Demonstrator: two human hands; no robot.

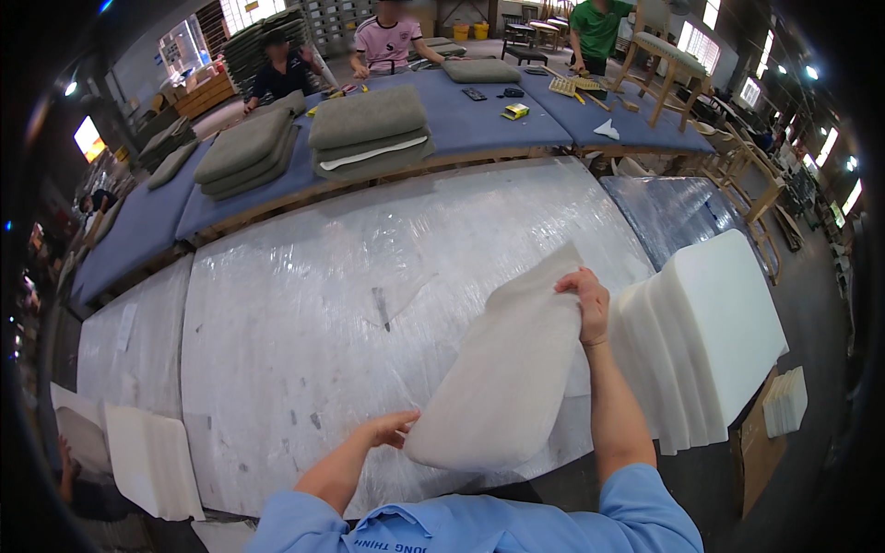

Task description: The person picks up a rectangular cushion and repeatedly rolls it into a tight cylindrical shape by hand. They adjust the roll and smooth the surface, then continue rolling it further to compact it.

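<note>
A light grey-beige cushion cover (502,373) is tilted over the plastic-wrapped table in front of me, its narrower end pointing away to the right. It looks filled out, though I cannot see what is inside. My right hand (588,302) is closed on its far right edge, fingers bent over the fabric. Beside its near left corner is my left hand (392,429), fingers loosely stretched and apart, the tips at the cover's edge without gripping it. Just right of my right forearm stands a stack of white foam pads (687,341).
Clear plastic film covers the work table (277,313). More white foam pads (152,452) lie at the lower left, near another person's hand (66,458). Beyond, a blue padded table (461,115) bears piles of grey-green cushions (369,124). People work behind it; a wooden chair (659,69) stands on its right end.
</note>
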